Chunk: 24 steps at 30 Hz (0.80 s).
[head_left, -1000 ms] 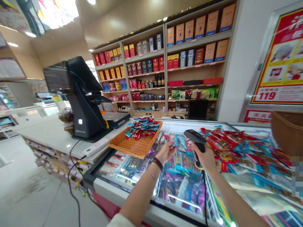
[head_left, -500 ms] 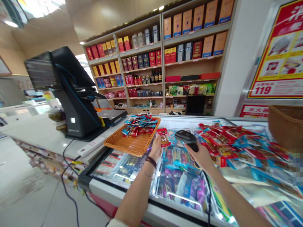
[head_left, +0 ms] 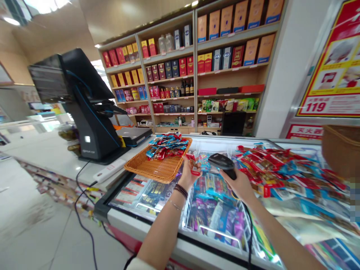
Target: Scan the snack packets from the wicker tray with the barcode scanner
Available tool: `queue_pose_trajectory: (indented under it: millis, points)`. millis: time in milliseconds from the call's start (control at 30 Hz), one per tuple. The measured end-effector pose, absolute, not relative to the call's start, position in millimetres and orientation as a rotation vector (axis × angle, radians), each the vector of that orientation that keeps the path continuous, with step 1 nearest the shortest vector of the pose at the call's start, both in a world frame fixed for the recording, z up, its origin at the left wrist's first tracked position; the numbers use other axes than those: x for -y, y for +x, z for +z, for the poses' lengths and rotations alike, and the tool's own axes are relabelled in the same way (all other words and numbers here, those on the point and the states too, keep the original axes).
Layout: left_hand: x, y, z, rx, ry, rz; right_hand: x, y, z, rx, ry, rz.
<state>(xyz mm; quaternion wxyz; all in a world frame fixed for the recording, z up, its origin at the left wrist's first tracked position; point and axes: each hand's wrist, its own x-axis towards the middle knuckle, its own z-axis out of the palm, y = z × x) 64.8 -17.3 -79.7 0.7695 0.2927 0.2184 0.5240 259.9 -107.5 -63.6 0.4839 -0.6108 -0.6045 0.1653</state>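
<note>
Head view: we are pinching red snack packet [head_left: 197,170] in left hand [head_left: 188,174], beside right edge of wicker basket [head_left: 153,170]; right hand [head_left: 240,187] is gripping barcode scanner [head_left: 221,161] above glass-topped freezer [head_left: 132,225]. Basket is lying toward freezer's far left corner, bearing piled packets [head_left: 168,145]. Loose packets [head_left: 270,165] are lying right of scanner, near far edge.

From my station I see a glass-topped freezer [head_left: 128,224], lower centre, bearing a wicker basket [head_left: 150,168] mid-frame and heaped packets [head_left: 277,163] at right.
</note>
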Motion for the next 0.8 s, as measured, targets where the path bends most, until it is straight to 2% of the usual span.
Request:
queue_pose_trajectory:
  millis: [433, 800]
  points:
    - [7, 65, -81, -0.575, 0.726, 1.442, 112, 256, -60, 1.620, -1.538, 0.393]
    - [5, 62, -84, -0.522, 0.705, 1.398, 115, 251, -59, 1.792, -1.581, 0.289]
